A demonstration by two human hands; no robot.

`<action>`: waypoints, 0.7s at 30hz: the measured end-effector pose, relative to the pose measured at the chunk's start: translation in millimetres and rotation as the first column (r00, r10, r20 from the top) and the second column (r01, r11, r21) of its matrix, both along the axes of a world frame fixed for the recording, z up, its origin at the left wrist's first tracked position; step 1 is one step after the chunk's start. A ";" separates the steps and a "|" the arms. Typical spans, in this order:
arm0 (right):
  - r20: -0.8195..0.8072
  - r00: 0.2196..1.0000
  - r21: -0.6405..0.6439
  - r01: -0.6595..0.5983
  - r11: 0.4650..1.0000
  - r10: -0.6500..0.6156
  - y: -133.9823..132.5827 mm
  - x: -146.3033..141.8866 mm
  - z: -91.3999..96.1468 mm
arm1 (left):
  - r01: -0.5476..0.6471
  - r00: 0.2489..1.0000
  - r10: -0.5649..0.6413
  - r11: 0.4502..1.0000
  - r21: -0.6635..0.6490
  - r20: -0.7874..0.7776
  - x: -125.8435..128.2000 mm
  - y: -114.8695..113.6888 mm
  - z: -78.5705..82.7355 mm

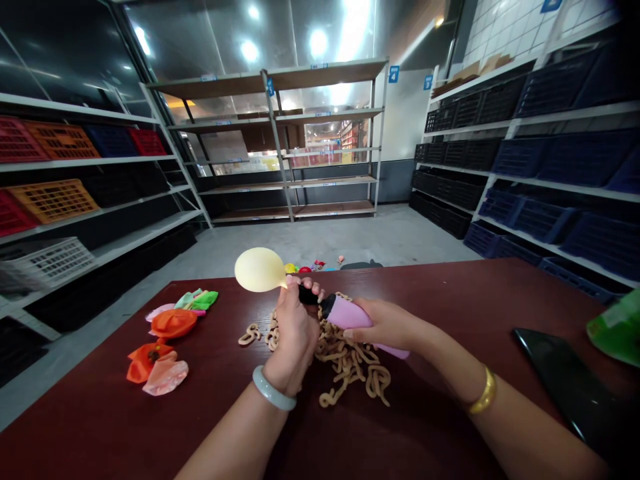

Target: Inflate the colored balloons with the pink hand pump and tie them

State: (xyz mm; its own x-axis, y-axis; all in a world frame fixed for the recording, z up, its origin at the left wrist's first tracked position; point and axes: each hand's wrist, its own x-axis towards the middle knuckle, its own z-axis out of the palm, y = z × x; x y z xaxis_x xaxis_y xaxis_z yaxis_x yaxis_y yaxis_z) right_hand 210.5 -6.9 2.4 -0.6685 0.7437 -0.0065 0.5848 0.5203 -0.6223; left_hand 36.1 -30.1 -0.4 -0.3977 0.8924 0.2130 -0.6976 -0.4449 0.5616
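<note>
Yellow balloon (259, 270) is sticking out beside the left hand (295, 320), which is clasping it closely — seemingly by the neck, though that's partly hidden — while the right hand (387, 325) is gripping a pink tool (349, 312) above tan curls (345, 362) on the desk (220, 413).

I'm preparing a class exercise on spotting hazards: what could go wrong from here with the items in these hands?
1. The pale yellow balloon might slip away or deflate if the left hand, which holds it near its neck, loosens.
2. The pink tool, gripped in the right hand, could disturb the tan strands heaped close by.
</note>
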 end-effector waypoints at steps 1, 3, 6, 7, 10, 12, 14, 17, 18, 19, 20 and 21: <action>0.004 1.000 0.005 0.003 1.000 -0.003 -1.2 -1.4 0.5 | 0.000 1.000 0.000 1.000 -0.008 -0.008 -1.9 0.2 0.6; 0.018 1.000 0.019 0.021 1.000 -0.021 -2.3 -3.7 0.8 | 0.000 1.000 0.000 1.000 -0.012 -0.024 -8.2 1.4 2.3; 0.051 0.997 0.008 0.057 0.998 -0.058 0.3 -2.8 0.1 | -0.021 0.999 0.021 1.000 -0.005 -0.027 -26.9 5.6 6.7; 0.059 0.997 -0.017 0.057 0.998 -0.056 2.1 -0.8 -0.1 | -0.035 0.999 0.035 0.999 -0.007 -0.021 -35.8 7.7 8.6; 0.054 0.998 -0.151 -0.001 0.989 0.010 8.8 9.9 0.8 | -0.096 0.995 0.096 0.995 -0.019 0.016 -66.4 14.6 14.1; 0.033 0.998 -0.243 -0.047 0.969 0.056 12.4 18.1 1.9 | -0.150 0.987 0.151 0.988 -0.032 0.049 -83.8 18.7 16.0; 0.019 0.997 -0.303 -0.070 0.950 0.080 14.2 24.0 2.4 | -0.199 0.977 0.202 0.979 -0.045 0.064 -94.4 21.7 15.7; -0.001 0.995 -0.368 -0.097 0.925 0.104 13.7 26.2 0.8 | -0.261 0.962 0.264 0.964 -0.060 0.061 -96.4 23.7 12.2; -0.015 0.993 -0.394 -0.112 0.912 0.115 13.0 25.3 -0.3 | -0.274 0.958 0.278 0.959 -0.065 0.063 -93.9 23.8 10.5; -0.035 0.991 -0.419 -0.132 0.899 0.129 12.3 23.9 -1.5 | -0.282 0.956 0.287 0.956 -0.073 0.066 -90.1 23.6 8.6; -0.057 0.988 -0.434 -0.153 0.888 0.143 11.6 22.1 -2.8 | -0.283 0.955 0.289 0.956 -0.081 0.067 -84.8 23.2 6.6; -0.076 0.985 -0.434 -0.171 0.885 0.153 11.0 20.1 -4.0 | -0.276 0.957 0.282 0.957 -0.087 0.065 -78.2 22.7 4.3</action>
